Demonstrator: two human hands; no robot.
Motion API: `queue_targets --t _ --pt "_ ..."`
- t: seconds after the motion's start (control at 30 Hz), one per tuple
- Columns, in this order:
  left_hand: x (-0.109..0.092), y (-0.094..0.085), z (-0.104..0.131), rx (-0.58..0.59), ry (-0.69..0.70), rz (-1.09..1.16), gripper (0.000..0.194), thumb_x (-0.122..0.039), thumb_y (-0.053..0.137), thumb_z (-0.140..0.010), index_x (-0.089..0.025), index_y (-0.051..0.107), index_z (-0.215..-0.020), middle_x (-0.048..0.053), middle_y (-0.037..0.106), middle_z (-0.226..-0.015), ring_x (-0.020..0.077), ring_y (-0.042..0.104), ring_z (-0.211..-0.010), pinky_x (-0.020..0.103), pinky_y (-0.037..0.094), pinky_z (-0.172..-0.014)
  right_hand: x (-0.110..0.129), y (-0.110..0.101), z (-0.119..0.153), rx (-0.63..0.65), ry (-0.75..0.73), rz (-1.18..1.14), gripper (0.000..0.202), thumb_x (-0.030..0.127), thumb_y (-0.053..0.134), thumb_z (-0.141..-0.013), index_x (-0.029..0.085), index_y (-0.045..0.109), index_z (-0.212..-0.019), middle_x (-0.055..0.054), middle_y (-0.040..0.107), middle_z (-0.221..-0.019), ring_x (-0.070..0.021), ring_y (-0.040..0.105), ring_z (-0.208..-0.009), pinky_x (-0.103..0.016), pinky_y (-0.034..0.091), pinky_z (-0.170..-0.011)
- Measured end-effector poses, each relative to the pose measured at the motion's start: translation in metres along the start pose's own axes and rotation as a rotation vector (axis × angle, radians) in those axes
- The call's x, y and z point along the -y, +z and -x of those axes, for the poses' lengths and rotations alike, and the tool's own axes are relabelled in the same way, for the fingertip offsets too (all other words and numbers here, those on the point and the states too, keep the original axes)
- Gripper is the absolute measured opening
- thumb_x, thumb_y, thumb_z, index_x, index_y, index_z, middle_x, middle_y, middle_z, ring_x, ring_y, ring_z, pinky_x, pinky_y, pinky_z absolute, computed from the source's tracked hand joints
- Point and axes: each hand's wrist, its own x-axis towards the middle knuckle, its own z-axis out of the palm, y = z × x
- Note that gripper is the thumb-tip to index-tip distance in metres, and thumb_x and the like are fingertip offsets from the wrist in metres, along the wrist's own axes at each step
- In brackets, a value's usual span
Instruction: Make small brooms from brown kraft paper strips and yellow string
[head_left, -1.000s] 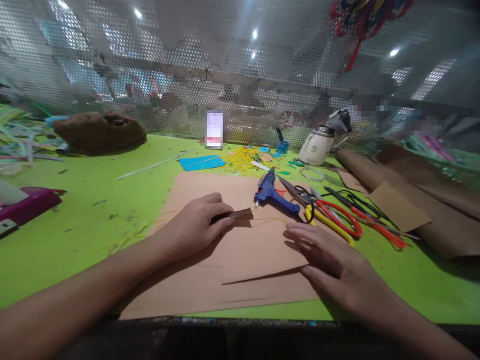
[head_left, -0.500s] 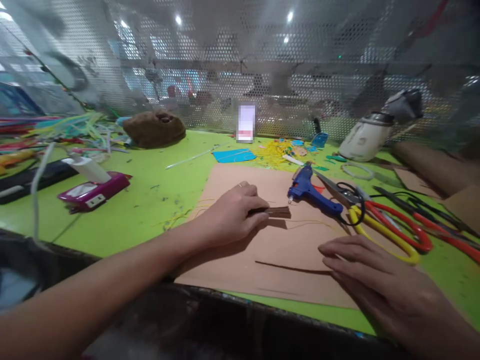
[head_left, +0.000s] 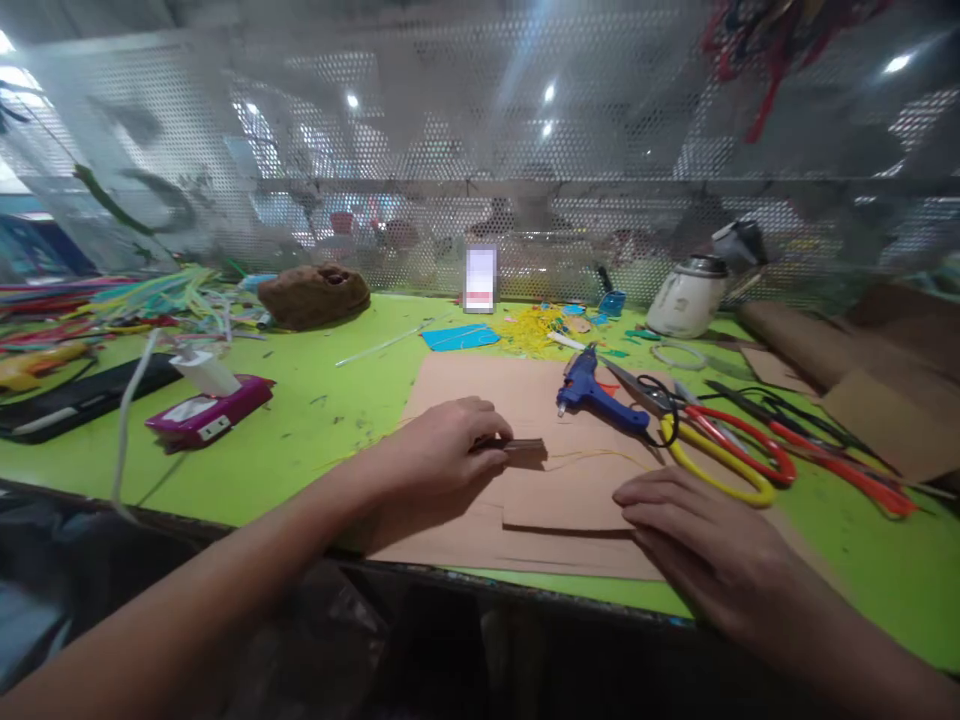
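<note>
My left hand (head_left: 457,440) is closed around a short stack of narrow brown cardboard strips (head_left: 529,445), whose ends stick out to the right past my thumb and fingers. It is just above a large sheet of tan cardboard (head_left: 442,385). On that sheet lies a smaller flat cardboard piece (head_left: 562,508), its dark cut edge toward me. My right hand (head_left: 697,535) grips the right end of this piece, fingers close together and thumb hidden. A thin yellow strand (head_left: 600,453) runs between the hands. Beyond them rests a blue glue gun (head_left: 600,392).
Scissors with yellow and red handles (head_left: 720,468) and red-handled pliers (head_left: 847,465) lie at right. A purple power strip (head_left: 217,415) with a white plug is at left. Yellow scraps (head_left: 532,332), a white jar (head_left: 686,298) and a brown lump (head_left: 315,297) stand farther back.
The camera view has tilted up and shifted. The small cardboard piece shows more of its flat top now, its front edge raised a little. Both hands keep their hold.
</note>
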Motion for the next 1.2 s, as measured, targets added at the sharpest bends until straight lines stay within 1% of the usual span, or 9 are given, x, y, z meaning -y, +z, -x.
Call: queue_targets --t 0.13,0.27,0.37,0.47,0.57,0.73,0.93,1.03,1.2 --pt "-0.008 0.002 0.01 0.036 0.026 -0.035 0.027 -0.035 0.045 -0.091 -0.021 0.066 -0.096 0.005 0.059 -0.084 0.0169 0.054 -0.08 0.028 0.04 -0.07 0.003 -0.001 -0.003 0.029 -0.008 0.063 0.017 0.012 0.049 -0.09 0.019 0.058 -0.102 -0.009 0.064 -0.097 -0.0218 0.058 -0.092 -0.037 0.047 -0.079" --pt "-0.017 0.011 0.021 -0.05 -0.006 -0.024 0.03 -0.035 0.041 -0.093 -0.02 0.066 -0.093 0.006 0.056 -0.086 0.0166 0.053 -0.08 0.028 0.04 -0.07 0.008 -0.004 -0.009 0.048 -0.036 0.169 0.017 0.016 0.045 -0.092 0.019 0.061 -0.096 -0.009 0.066 -0.089 -0.0205 0.059 -0.084 -0.034 0.047 -0.074" --pt "-0.018 0.017 0.027 -0.098 0.013 -0.016 0.03 -0.033 0.04 -0.094 -0.019 0.066 -0.089 0.006 0.054 -0.088 0.0161 0.052 -0.081 0.028 0.04 -0.072 0.013 -0.008 -0.015 0.094 -0.064 0.267 0.018 0.016 0.044 -0.092 0.018 0.062 -0.091 -0.008 0.065 -0.084 -0.0196 0.058 -0.08 -0.033 0.045 -0.071" --pt "-0.018 0.02 0.028 -0.118 0.026 -0.038 0.03 -0.033 0.04 -0.094 -0.018 0.065 -0.088 0.006 0.053 -0.087 0.0163 0.052 -0.082 0.027 0.04 -0.071 0.016 -0.007 -0.022 0.157 -0.063 0.358 0.014 0.017 0.047 -0.091 0.018 0.062 -0.088 -0.008 0.064 -0.083 -0.0199 0.055 -0.08 -0.033 0.043 -0.072" --pt "-0.02 0.018 0.028 -0.104 0.03 -0.076 0.03 -0.033 0.04 -0.094 -0.018 0.066 -0.087 0.005 0.052 -0.084 0.0159 0.051 -0.078 0.027 0.038 -0.067 0.018 -0.001 -0.029 0.189 -0.066 0.386 0.01 0.016 0.052 -0.089 0.018 0.061 -0.085 -0.007 0.063 -0.081 -0.0194 0.053 -0.079 -0.032 0.042 -0.072" --pt "-0.023 0.014 0.033 -0.084 0.027 -0.088 0.03 -0.032 0.04 -0.094 -0.021 0.067 -0.093 0.004 0.051 -0.081 0.0146 0.051 -0.074 0.026 0.037 -0.065 0.024 0.009 -0.036 0.132 -0.115 0.296 0.017 0.013 0.05 -0.089 0.017 0.064 -0.08 -0.007 0.062 -0.079 -0.0177 0.052 -0.078 -0.029 0.041 -0.07" --pt "-0.013 0.013 0.043 -0.09 -0.02 -0.076 0.029 -0.033 0.041 -0.093 -0.022 0.067 -0.096 0.005 0.053 -0.085 0.016 0.052 -0.08 0.027 0.04 -0.071 0.028 0.014 -0.033 0.134 -0.089 0.25 0.022 0.009 0.048 -0.089 0.017 0.065 -0.078 -0.007 0.061 -0.082 -0.0175 0.05 -0.078 -0.028 0.041 -0.067" --pt "-0.011 0.014 0.044 -0.098 -0.014 -0.079 0.028 -0.033 0.041 -0.093 -0.021 0.067 -0.094 0.005 0.053 -0.087 0.0169 0.051 -0.084 0.028 0.04 -0.073 0.028 0.016 -0.034 0.11 -0.065 0.241 0.02 0.008 0.049 -0.088 0.016 0.064 -0.078 -0.007 0.061 -0.083 -0.0174 0.05 -0.078 -0.028 0.041 -0.068" --pt "-0.016 0.019 0.039 -0.139 -0.027 -0.129 0.029 -0.033 0.042 -0.092 -0.018 0.065 -0.084 0.006 0.055 -0.083 0.0187 0.051 -0.084 0.029 0.039 -0.072 0.034 0.017 -0.037 0.057 -0.043 0.225 0.018 0.011 0.05 -0.089 0.016 0.064 -0.078 -0.007 0.061 -0.079 -0.0174 0.051 -0.076 -0.029 0.042 -0.068"
